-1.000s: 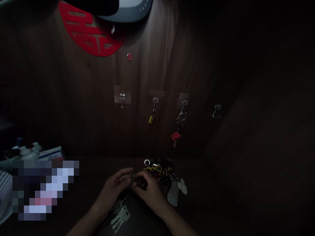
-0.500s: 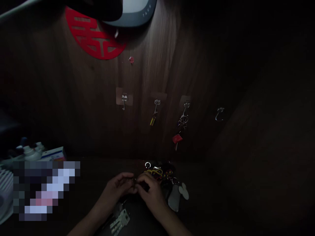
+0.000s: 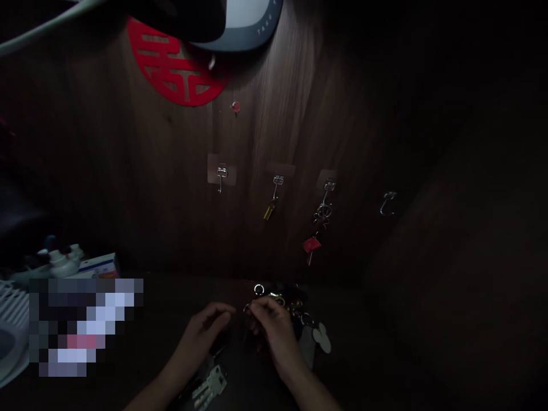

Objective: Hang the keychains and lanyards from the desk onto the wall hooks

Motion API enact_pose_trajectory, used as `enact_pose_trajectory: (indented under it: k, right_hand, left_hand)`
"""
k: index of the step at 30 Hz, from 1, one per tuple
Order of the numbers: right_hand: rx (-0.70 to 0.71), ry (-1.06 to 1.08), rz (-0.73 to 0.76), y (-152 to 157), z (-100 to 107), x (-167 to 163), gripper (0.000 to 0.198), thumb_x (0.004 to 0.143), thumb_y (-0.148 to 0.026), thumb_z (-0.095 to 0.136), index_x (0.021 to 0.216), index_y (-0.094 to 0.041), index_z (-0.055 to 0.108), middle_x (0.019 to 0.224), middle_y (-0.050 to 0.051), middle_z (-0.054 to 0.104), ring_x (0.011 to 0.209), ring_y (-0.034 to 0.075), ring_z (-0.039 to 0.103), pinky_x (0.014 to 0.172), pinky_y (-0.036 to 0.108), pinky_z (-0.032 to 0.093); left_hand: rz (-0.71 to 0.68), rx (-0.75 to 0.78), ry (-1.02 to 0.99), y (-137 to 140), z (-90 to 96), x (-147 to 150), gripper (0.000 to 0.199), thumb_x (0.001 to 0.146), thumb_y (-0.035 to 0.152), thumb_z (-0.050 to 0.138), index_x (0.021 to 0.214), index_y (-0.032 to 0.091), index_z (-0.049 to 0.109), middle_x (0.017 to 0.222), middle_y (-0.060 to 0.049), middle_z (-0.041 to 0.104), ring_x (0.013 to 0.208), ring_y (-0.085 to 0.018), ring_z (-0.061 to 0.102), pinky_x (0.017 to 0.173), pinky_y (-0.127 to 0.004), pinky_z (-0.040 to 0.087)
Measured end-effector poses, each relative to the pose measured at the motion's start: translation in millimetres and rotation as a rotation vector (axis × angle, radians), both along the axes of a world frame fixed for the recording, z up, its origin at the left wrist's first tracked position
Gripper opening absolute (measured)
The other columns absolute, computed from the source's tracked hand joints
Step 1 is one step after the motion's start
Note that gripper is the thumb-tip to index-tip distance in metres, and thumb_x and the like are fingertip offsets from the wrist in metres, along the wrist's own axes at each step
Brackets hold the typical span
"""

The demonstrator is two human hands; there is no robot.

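My right hand [image 3: 277, 331] is closed, its thumb and forefinger pinching a small metal ring [image 3: 246, 307]; whatever hangs below the ring is too dark to make out. To the left, my left hand [image 3: 208, 326] is held with thumb and fingers slightly apart and nothing visible between them. Several keys [image 3: 210, 388] in a bunch lie on the dark surface below my left wrist. Behind my right hand is a pile of key rings and cords [image 3: 295, 302], and a white three-lobed tag [image 3: 322, 338] lies at its right side.
On the wooden wall are several metal hooks: a bare left hook [image 3: 221, 178], one with a yellow key tag [image 3: 269, 213], one with rings and a red tag [image 3: 312, 245], and a bare right hook [image 3: 388, 204]. Bottles [image 3: 62, 264] and a box [image 3: 103, 265] stand at left.
My hands have moved apart. The right hand has drawn away to the right with the small ring in its fingertips, and the left has let go. The view has shifted slightly.
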State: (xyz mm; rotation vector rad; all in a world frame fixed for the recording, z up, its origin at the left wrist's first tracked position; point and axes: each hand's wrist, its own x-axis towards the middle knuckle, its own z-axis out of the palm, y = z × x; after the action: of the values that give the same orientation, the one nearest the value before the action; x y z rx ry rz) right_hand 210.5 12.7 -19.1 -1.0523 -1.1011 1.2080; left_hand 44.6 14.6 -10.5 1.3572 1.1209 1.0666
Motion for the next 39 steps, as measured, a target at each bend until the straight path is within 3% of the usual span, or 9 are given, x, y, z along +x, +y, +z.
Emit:
enact_pose_trajectory:
  k: [10,15,18,22,25,31,35,39]
  right_hand:
    - [0.151,-0.347,0.042,-11.1,6.0,-5.5,0.018,0.078,-0.036,0.061,0.073,-0.019,0.065,0.069,0.0,0.064,0.069,0.016,0.057,0.064,0.024,0.043]
    - [0.207,-0.501,0.103,-13.0,24.8,6.4,0.009,0.079,-0.022,0.057,0.077,-0.021,0.066,0.077,-0.001,0.066,0.077,0.016,0.06,0.07,0.024,0.043]
    - [0.2,-0.646,0.165,-17.5,43.9,20.0,0.013,0.079,-0.018,0.056,0.081,-0.023,0.067,0.081,-0.001,0.067,0.078,0.015,0.06,0.069,0.024,0.042]
    - [0.204,-0.833,0.326,-25.7,57.9,40.0,0.021,0.075,-0.016,0.059,0.087,-0.029,0.07,0.082,-0.003,0.07,0.074,0.015,0.062,0.063,0.022,0.04]
    - [0.213,-0.876,0.337,-30.1,48.9,48.8,0.023,0.074,-0.014,0.058,0.085,-0.03,0.072,0.08,-0.004,0.072,0.073,0.016,0.064,0.062,0.022,0.041]
    - [0.189,-0.866,0.237,-28.3,12.7,50.2,0.026,0.078,-0.011,0.05,0.081,-0.026,0.071,0.079,-0.002,0.072,0.076,0.015,0.066,0.067,0.021,0.044]
    - [0.244,-0.949,0.226,-23.2,-0.4,49.7,0.024,0.076,-0.01,0.053,0.081,-0.027,0.07,0.084,-0.001,0.071,0.081,0.016,0.066,0.07,0.021,0.043]
    - [0.255,-0.964,0.227,-21.1,-6.6,49.5,0.025,0.076,-0.009,0.053,0.083,-0.026,0.07,0.085,-0.001,0.071,0.082,0.016,0.066,0.071,0.021,0.043]
  left_hand:
    - [-0.017,0.14,0.103,-5.2,1.5,3.6,0.015,0.074,0.036,0.062,0.068,0.023,0.067,0.069,0.001,0.064,0.071,-0.019,0.059,0.067,-0.025,0.045]
    - [0.04,0.201,0.107,-7.3,11.7,-0.9,0.015,0.076,0.036,0.06,0.07,0.024,0.067,0.073,0.0,0.064,0.075,-0.02,0.06,0.069,-0.025,0.045]
    - [0.067,0.209,0.123,-10.2,29.9,-2.0,0.014,0.076,0.037,0.06,0.072,0.025,0.066,0.073,0.001,0.065,0.075,-0.02,0.059,0.068,-0.025,0.044]
    - [0.009,0.269,0.173,-5.7,67.5,1.4,0.015,0.077,0.037,0.058,0.071,0.025,0.065,0.069,0.002,0.064,0.07,-0.018,0.058,0.064,-0.024,0.044]
    - [-0.061,0.353,0.163,10.8,102.7,10.4,0.017,0.078,0.038,0.058,0.072,0.023,0.065,0.068,0.003,0.063,0.068,-0.017,0.058,0.062,-0.023,0.044]
    - [0.052,0.664,0.098,63.0,163.4,43.8,0.017,0.077,0.035,0.06,0.076,0.019,0.067,0.072,0.001,0.066,0.071,-0.017,0.06,0.067,-0.026,0.046]
    - [0.085,0.772,0.083,90.3,180.4,62.8,0.02,0.077,0.036,0.06,0.078,0.017,0.068,0.074,0.0,0.068,0.07,-0.016,0.061,0.066,-0.025,0.046]
    - [0.131,0.783,0.095,103.4,180.8,70.9,0.017,0.076,0.034,0.061,0.076,0.018,0.069,0.069,0.001,0.067,0.065,-0.014,0.059,0.062,-0.024,0.044]
